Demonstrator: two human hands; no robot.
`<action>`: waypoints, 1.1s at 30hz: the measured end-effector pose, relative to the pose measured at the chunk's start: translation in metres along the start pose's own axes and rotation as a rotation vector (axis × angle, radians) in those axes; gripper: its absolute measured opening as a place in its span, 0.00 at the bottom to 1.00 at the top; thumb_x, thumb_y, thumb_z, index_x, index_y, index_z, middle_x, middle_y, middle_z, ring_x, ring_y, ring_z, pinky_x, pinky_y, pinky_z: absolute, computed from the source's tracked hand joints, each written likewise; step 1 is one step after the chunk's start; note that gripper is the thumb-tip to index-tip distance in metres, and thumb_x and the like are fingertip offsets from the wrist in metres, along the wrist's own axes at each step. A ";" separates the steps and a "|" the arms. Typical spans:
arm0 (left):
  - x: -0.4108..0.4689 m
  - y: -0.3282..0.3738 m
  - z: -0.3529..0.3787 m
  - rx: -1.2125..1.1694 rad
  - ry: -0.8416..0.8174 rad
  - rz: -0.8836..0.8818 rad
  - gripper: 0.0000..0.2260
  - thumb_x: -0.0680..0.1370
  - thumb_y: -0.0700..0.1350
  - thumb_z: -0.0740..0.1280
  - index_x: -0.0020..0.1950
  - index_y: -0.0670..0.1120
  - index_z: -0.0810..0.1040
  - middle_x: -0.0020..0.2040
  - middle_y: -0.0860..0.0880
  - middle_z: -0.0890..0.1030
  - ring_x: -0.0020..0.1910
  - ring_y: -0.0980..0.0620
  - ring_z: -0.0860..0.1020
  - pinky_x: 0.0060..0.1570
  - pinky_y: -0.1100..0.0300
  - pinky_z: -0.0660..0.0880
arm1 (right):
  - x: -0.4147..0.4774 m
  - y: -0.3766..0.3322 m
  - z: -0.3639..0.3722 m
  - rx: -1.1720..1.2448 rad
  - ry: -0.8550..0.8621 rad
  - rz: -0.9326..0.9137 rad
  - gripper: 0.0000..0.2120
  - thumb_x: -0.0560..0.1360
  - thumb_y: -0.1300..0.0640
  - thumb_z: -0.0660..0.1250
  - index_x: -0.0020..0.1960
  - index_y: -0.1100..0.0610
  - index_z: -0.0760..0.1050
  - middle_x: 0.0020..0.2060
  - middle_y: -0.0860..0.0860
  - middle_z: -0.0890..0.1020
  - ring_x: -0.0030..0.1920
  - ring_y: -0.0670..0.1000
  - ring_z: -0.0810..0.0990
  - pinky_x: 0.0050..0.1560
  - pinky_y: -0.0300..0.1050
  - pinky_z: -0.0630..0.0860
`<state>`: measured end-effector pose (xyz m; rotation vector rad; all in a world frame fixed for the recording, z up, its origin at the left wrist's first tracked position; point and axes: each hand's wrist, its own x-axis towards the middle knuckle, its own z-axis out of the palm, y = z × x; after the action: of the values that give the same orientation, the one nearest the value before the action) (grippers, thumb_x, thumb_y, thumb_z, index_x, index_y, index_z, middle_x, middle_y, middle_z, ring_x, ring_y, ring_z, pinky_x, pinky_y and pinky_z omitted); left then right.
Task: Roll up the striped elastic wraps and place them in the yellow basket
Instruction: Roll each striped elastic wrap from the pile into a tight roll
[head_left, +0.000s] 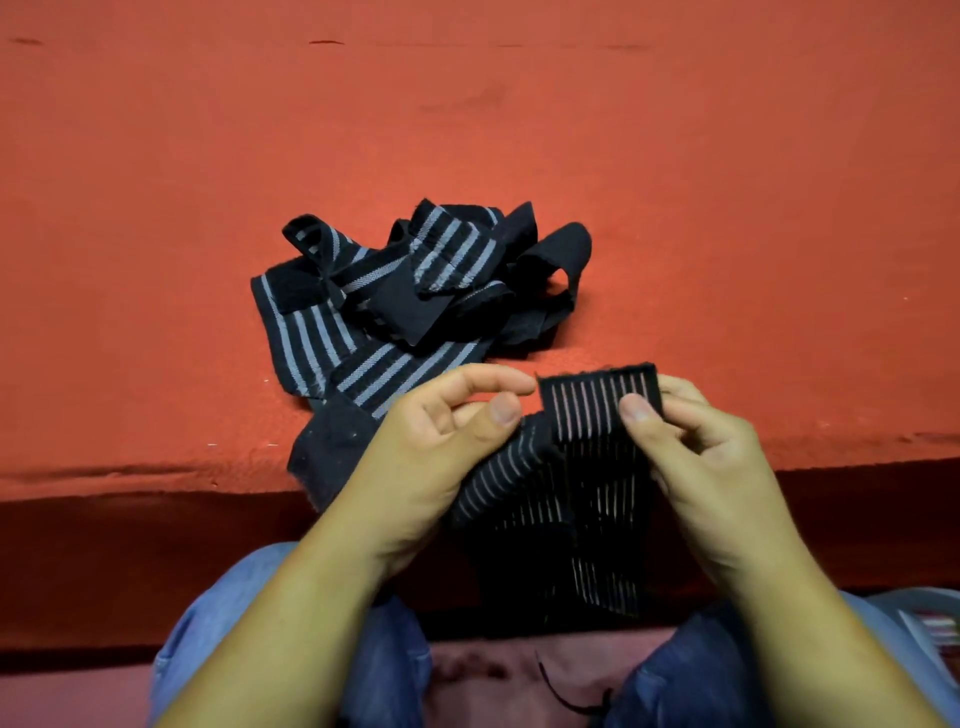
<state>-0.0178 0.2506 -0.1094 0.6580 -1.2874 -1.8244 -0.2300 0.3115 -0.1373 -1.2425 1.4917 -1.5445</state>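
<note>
I see the red worktop (727, 208) with open room left, right and beyond the pile (405, 291) of striped wraps near its front edge. One wrap (587, 467) hangs over that edge. My right hand (711, 452) pinches its top end. My left hand (431, 452) has a narrow grip at its left side; whether it holds, I cannot tell.

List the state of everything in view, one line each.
Black thin-striped elastic wrap, unrolled, upper end held up, rest hanging toward lap.
Right hand, pinches the wrap's upper end.
Left hand, beside the wrap's fold; grip unclear.
Pile of black-and-grey striped elastic wraps, loose, tangled, unrolled on red cloth.
</note>
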 end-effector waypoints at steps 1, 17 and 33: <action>-0.001 -0.001 -0.001 -0.044 -0.066 -0.026 0.09 0.72 0.48 0.80 0.51 0.50 0.87 0.40 0.46 0.86 0.36 0.54 0.84 0.39 0.64 0.80 | -0.001 -0.002 0.002 -0.045 -0.003 -0.019 0.11 0.80 0.49 0.72 0.49 0.55 0.88 0.55 0.47 0.85 0.56 0.46 0.84 0.59 0.44 0.77; 0.005 -0.010 -0.003 0.036 -0.016 -0.040 0.07 0.76 0.44 0.72 0.52 0.53 0.85 0.52 0.46 0.85 0.50 0.51 0.82 0.54 0.57 0.80 | -0.012 -0.007 0.025 0.364 -0.258 0.364 0.20 0.79 0.42 0.68 0.56 0.58 0.86 0.53 0.62 0.87 0.54 0.58 0.86 0.60 0.56 0.79; 0.011 -0.011 -0.008 0.194 0.271 0.135 0.14 0.76 0.46 0.73 0.61 0.51 0.83 0.59 0.50 0.85 0.59 0.52 0.83 0.59 0.58 0.78 | -0.012 -0.018 0.023 0.433 -0.327 0.458 0.17 0.78 0.52 0.64 0.50 0.61 0.87 0.46 0.60 0.88 0.44 0.52 0.87 0.43 0.42 0.83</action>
<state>-0.0211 0.2389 -0.1222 0.8690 -1.3002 -1.4568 -0.2015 0.3162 -0.1238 -0.7847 1.0609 -1.2010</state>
